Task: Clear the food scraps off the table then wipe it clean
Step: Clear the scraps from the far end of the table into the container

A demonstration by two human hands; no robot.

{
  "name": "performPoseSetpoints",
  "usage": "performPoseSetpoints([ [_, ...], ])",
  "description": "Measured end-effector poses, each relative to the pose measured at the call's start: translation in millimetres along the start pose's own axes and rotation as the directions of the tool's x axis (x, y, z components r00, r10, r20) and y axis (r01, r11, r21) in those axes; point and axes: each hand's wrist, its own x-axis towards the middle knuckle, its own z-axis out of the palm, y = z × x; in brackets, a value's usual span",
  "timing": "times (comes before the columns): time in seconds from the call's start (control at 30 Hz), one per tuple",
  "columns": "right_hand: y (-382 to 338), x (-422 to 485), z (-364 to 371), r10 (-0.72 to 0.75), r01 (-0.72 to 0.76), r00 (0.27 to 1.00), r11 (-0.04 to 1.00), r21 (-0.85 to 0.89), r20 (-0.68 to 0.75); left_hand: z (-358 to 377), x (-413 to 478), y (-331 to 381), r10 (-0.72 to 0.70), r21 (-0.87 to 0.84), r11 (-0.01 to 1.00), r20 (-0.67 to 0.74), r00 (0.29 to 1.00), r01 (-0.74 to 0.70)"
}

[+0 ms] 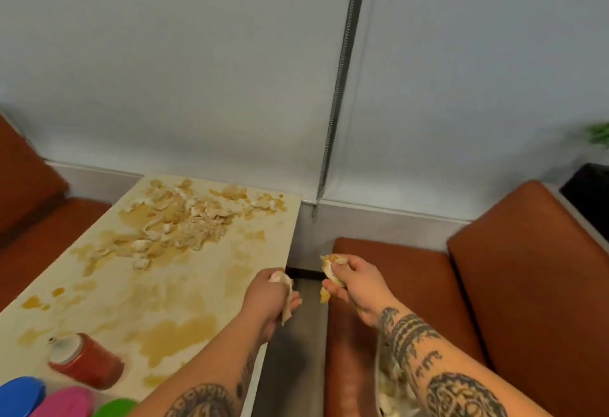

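Far left of both hands, a red can lay on its side on the stained table, with blue, pink and green caps just below it. Up and left of the left hand, a heap of food scraps covered the far end. The left hand was closed around a pale scrap at the table's right edge. Just right of it, over the gap before the orange bench, the right hand pinched a yellowish scrap.
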Motion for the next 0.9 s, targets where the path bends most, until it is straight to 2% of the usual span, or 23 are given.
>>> performPoseSetpoints([
  [0.17,2.7,-33.4,-75.1,-0.106,0.092,0.982,0.991,-0.097,-0.154,72.2,-25.9,-18.7,0.106,0.264,0.955,0.121,0.987,-0.135],
  [0.27,22.5,-49.7,-124.2,-0.111,0.077,0.954,0.988,-0.132,-0.277,101.7,-40.8,-37.5,0.093,0.401,0.902,0.183,0.979,-0.160],
  [0.4,56.8,-71.9,-175.4,-0.031,-0.008,0.915,0.996,-0.093,-0.403,130.1,-53.1,-68.4,-0.017,0.415,0.906,0.235,0.972,-0.084],
  [0.57,89.4,-84.7,-215.1,0.111,-0.110,0.886,0.994,0.028,-0.449,165.0,-51.9,-94.5,-0.137,0.522,0.850,0.343,0.929,-0.067],
  [0.63,94.3,-86.0,-222.5,0.125,-0.113,0.873,0.992,0.053,-0.471,175.6,-51.9,-100.0,-0.176,0.504,0.863,0.351,0.920,-0.028],
  [0.73,95.5,-86.2,-232.8,0.091,-0.120,0.859,0.992,-0.026,-0.504,188.4,-57.5,-107.2,-0.215,0.493,0.870,0.354,0.910,0.013],
  [0.9,100.6,-89.7,-239.3,0.163,-0.169,0.852,0.985,0.034,-0.498,196.6,-57.8,-119.3,-0.237,0.526,0.850,0.338,0.911,0.026],
])
